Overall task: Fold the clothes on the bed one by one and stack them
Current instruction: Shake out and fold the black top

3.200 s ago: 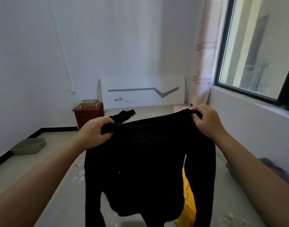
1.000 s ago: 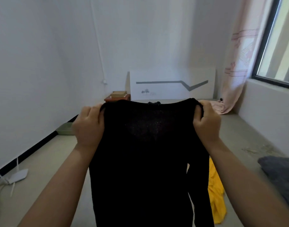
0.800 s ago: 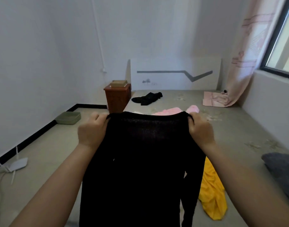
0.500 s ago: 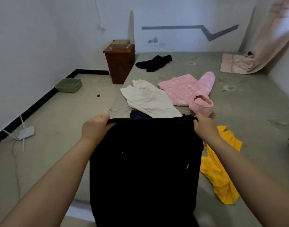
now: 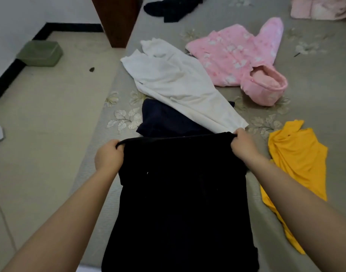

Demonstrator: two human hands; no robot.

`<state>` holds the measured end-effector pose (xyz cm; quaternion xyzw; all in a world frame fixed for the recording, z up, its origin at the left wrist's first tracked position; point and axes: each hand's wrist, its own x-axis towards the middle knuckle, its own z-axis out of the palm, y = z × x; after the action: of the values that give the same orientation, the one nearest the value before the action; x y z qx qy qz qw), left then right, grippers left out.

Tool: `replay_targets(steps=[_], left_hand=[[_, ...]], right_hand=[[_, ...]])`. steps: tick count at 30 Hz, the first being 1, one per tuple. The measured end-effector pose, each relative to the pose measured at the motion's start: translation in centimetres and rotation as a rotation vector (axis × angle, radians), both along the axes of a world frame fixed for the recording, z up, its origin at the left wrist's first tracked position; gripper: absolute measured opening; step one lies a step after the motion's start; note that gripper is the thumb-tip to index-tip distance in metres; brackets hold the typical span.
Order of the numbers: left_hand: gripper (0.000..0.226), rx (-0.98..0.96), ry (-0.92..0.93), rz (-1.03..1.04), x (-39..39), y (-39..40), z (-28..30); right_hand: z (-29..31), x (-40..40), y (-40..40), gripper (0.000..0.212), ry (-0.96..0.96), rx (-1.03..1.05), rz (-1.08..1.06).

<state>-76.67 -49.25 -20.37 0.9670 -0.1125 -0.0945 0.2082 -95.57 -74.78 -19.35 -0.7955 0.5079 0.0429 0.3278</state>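
A black top (image 5: 180, 197) is stretched flat over the near end of the bed (image 5: 315, 107). My left hand (image 5: 108, 156) grips its upper left corner and my right hand (image 5: 243, 144) grips its upper right corner. Just beyond its top edge lies a dark navy garment (image 5: 164, 122), partly under a white garment (image 5: 178, 81). A pink hooded jacket (image 5: 240, 55) lies farther back on the right. A yellow garment (image 5: 297, 165) lies crumpled to the right of my right arm. Another black garment (image 5: 168, 6) lies at the far end.
A brown wooden cabinet (image 5: 117, 18) stands against the bed's left side. A green box (image 5: 40, 54) sits on the floor by the wall. A folded pink cloth (image 5: 315, 6) lies at the far right. The bed's left edge runs past my left arm.
Both hands brought the black top down from chest height onto the bed, still gripping its top corners. The view tilted from the wall down to the bed and clothes.
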Motion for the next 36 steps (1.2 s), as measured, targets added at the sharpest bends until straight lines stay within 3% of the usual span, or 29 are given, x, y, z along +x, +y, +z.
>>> replay_targets(steps=[4, 7, 12, 16, 18, 21, 23, 30, 34, 36], left_hand=[[0.025, -0.02, -0.04, -0.029, 0.5, -2.1, -3.8], [0.024, -0.14, -0.113, -0.111, 1.5, -3.3, -5.0], [0.027, -0.219, -0.117, -0.11, 4.1, -5.9, -5.3], [0.031, -0.197, -0.071, -0.179, 7.0, -8.7, -5.6], [0.042, -0.203, 0.036, -0.198, 8.4, -9.9, -6.4], [0.071, -0.165, 0.254, -0.261, 8.4, -10.5, -8.6], [0.072, -0.14, 0.257, -0.33, 7.3, -9.8, -10.2], [0.047, -0.012, 0.101, -0.649, -0.1, -4.5, -14.1], [0.049, 0.054, 0.221, -0.761, -5.5, -0.4, -15.5], [0.053, 0.126, 0.228, -0.767, -8.2, 1.8, -16.1]], right_hand=[[-2.4, 0.8, -1.0, 0.025, 0.279, -0.175, 0.172], [-2.5, 2.3, -2.6, 0.03, 0.37, -0.115, 0.166], [-2.1, 5.1, -5.0, 0.027, 0.146, -0.292, -0.035], [-3.4, 7.5, -6.1, 0.03, -0.003, -0.516, 0.04], [-5.0, 8.7, -7.0, 0.044, -0.01, -0.411, 0.08], [-7.2, 9.2, -6.3, 0.069, 0.136, -0.158, 0.145], [-8.4, 8.7, -5.1, 0.068, 0.152, -0.13, 0.195], [-12.2, 3.5, 0.5, 0.055, -0.054, -0.293, 0.302], [-14.9, -2.5, 7.6, 0.045, 0.05, -0.135, 0.551], [-15.5, -5.6, 10.3, 0.05, 0.129, -0.082, 0.507]])
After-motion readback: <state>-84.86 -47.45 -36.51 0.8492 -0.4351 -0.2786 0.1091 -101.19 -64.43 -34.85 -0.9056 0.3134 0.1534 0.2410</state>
